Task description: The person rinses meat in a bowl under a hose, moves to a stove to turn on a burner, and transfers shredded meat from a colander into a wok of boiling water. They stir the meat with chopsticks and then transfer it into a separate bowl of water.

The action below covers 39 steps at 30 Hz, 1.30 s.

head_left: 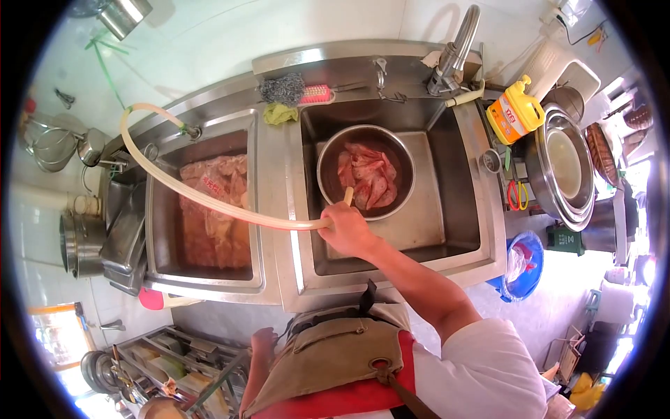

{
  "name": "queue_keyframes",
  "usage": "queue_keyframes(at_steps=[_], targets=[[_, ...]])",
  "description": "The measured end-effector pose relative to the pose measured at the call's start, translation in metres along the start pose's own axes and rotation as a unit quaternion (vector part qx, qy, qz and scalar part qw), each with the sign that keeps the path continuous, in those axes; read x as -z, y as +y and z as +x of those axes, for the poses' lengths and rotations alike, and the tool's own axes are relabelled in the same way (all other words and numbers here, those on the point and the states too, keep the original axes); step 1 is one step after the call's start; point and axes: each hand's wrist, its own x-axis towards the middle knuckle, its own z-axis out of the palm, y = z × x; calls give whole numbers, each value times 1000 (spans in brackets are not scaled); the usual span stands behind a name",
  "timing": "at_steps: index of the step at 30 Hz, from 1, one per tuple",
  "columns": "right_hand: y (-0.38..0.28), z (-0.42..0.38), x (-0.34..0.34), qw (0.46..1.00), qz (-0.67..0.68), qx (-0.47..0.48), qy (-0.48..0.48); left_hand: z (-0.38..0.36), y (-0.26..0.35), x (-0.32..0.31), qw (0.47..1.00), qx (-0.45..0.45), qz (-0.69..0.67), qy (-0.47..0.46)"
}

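Observation:
My right hand (347, 229) is wrapped round a pale, clear hose (202, 204) near its end. The hose's tip points down over a round metal bowl (410, 171), which sits in the right sink basin (429, 202). Raw reddish meat (370, 174) lies inside this bowl. From my hand the hose arches left across the left basin (257, 202) to a tap fitting (191, 130) at the back. A large block of packaged meat (218, 199) rests in that basin in pinkish water. My left hand (264, 340) hangs low beside my apron, its fingers not clearly shown.
Behind the basins lie a steel scourer (281, 89), a pink brush (317, 93) and a green cloth (280, 114). A faucet (453, 59) rises at the back right, beside a yellow jug (515, 112). A blue bucket (534, 255) stands on the floor at right.

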Motion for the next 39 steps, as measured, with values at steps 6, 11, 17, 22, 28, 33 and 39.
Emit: queue_keyframes(at_steps=[6,11,17,22,28,33,39], targets=[[27,-5,5,999,-7,1,46,-3,-13,-16,995,-76,-2,71],[29,4,16,997,-9,17,81,1,-9,-4,994,-59,-60,68],[22,11,14,997,-2,21,71,7,-2,10,993,-83,-57,68],[19,4,7,999,20,-8,31,4,12,25,989,-28,-131,58],[18,-10,7,1000,22,-21,4,8,-2,5,958,-7,-286,28],[32,-16,1,1000,19,-9,15,5,4,5,922,60,-382,0],[34,-18,2,999,11,-30,13,5,4,8,946,-6,-324,13]])
